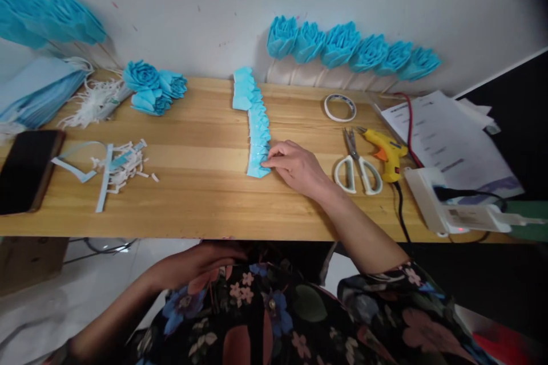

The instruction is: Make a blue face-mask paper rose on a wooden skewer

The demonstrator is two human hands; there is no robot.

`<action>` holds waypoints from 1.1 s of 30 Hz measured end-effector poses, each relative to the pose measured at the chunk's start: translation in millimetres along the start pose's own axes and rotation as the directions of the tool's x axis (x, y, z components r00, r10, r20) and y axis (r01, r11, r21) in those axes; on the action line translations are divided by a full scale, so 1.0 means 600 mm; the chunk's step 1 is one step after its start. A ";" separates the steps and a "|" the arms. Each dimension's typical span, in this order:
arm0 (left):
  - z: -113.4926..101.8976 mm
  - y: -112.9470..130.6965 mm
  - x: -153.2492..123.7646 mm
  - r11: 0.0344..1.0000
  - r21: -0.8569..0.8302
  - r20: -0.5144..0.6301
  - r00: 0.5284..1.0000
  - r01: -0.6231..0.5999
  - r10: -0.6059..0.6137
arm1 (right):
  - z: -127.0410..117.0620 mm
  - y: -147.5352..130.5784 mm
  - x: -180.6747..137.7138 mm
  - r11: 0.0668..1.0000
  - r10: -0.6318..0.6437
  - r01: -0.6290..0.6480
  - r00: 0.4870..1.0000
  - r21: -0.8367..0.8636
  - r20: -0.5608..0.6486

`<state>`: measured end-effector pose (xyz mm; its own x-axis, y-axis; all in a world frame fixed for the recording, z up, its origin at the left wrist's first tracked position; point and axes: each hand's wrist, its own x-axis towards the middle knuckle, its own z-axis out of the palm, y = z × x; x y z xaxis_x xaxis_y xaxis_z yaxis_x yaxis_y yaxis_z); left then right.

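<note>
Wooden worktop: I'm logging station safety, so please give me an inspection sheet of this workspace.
Surface: wooden worktop, visible grain.
Job's things: blue pleated strip lying lengthwise toward the wall.
Clutter: white scraps near the smartphone; scissors, blades slightly apart, beside the yellow glue gun.
Grips: right grip, fingertips at the strip's near end; left grip below the front edge, apart from the strip.
Cables: black cable from the glue gun to the front edge; black plug in the white power strip.
Surroundings: blue flowers on stems against the wall.

There are two hands [297,168], one phone [29,171] and one glue gun [391,155]
</note>
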<state>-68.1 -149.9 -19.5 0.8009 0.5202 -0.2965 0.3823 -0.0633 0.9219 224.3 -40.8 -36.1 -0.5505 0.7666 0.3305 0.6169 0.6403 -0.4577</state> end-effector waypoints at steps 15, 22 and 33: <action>-0.154 0.013 0.132 0.679 0.729 -0.323 0.831 -0.087 0.453 | -0.012 -0.008 0.001 0.995 -0.006 0.011 0.999 0.101 -0.051; -0.174 -0.008 0.150 0.568 0.803 -0.177 0.837 -0.182 0.518 | -0.010 -0.003 0.001 0.996 -0.038 0.040 0.999 0.080 -0.033; -0.182 -0.005 0.160 0.523 0.824 -0.096 0.857 -0.218 0.507 | -0.014 -0.007 -0.002 1.000 0.010 -0.010 1.000 -0.018 0.030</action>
<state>-42.8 -7.1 -23.6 0.8359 0.4950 0.2370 0.4054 -0.8480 0.3412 227.1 -44.0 -27.7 -0.5607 0.7714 0.3011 0.6321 0.6336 -0.4462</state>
